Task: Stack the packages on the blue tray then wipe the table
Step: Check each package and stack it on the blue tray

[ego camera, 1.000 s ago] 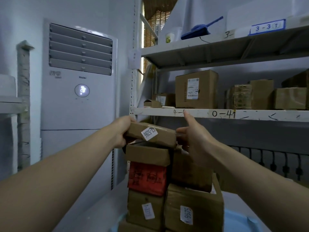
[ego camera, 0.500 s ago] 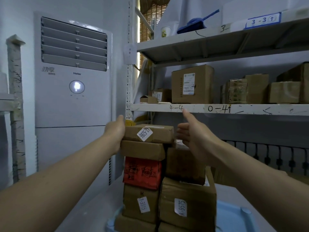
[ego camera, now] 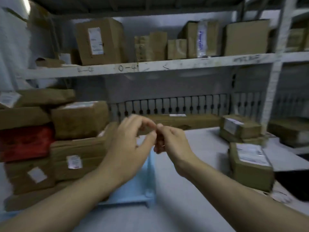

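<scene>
A stack of brown cardboard packages (ego camera: 78, 119), with one red package (ego camera: 25, 141) among them, stands on the blue tray (ego camera: 133, 190) at the left. My left hand (ego camera: 132, 139) and my right hand (ego camera: 172, 141) hover side by side over the tray's right edge. Their fingertips almost meet, the fingers are loosely curled, and both hold nothing. More labelled packages lie on the grey table (ego camera: 197, 148) at the right: a near box (ego camera: 250, 164) and a small pile (ego camera: 240, 129) behind it. A long flat box (ego camera: 182, 121) lies at the table's back.
A white shelf (ego camera: 150, 66) above the table carries several cardboard boxes (ego camera: 100, 41). A white shelf post (ego camera: 274, 81) rises at the right, with more boxes (ego camera: 291, 131) beyond it. A dark object (ego camera: 294, 183) sits at the table's right edge.
Both hands have let go of the top package and dropped away from the stack. The view has swung right and down, so the stack now sits at the left.
</scene>
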The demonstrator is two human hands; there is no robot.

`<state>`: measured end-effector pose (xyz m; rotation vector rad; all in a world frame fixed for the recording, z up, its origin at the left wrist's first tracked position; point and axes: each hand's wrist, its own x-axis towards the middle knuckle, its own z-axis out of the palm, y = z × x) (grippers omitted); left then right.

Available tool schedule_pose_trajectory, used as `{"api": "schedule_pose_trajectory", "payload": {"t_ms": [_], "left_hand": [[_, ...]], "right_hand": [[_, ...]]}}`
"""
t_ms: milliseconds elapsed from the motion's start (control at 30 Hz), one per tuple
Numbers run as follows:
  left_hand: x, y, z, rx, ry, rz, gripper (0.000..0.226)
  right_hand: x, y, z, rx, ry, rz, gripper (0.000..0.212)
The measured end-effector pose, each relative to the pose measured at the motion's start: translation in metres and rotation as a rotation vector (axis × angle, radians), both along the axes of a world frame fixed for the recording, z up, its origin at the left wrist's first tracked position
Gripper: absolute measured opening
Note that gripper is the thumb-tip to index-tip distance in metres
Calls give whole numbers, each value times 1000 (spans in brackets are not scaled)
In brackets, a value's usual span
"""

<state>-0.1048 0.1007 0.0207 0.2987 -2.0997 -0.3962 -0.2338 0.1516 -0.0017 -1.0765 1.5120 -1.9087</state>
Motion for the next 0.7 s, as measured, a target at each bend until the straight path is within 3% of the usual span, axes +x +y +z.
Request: {"api": "schedule_pose_trajectory", "payload": {"t_ms": [100, 167, 300, 433, 500, 600, 633, 700], "left_hand": [[-47, 19, -55, 239, -227, -70, 10], [-73, 25, -88, 292, -387, -73, 16], [-111, 38, -131, 382, -615, -90, 22], [-132, 48, -146, 466, -638, -86, 25], [-139, 50, -151, 497, -658, -93, 20], [-148, 50, -155, 669, -602, -112, 17], [-150, 51, -154, 737, -564, -117, 17], [-156, 55, -149, 871, -487, -111, 23]], "right_hand": [[-45, 45, -34, 120, 41, -101, 35], [-74, 72, -51, 208, 79, -211, 28], [-128, 111, -78, 330, 275, -617, 7], [-160, 133, -85, 569, 380, -998, 50], [-175, 137, -88, 665, 263, -1000, 66], [-185, 133, -95, 721, -29, -802, 81], [-188, 132, -99, 677, -101, -760, 82], [-188, 130, -99, 570, -164, -717, 63]]}}
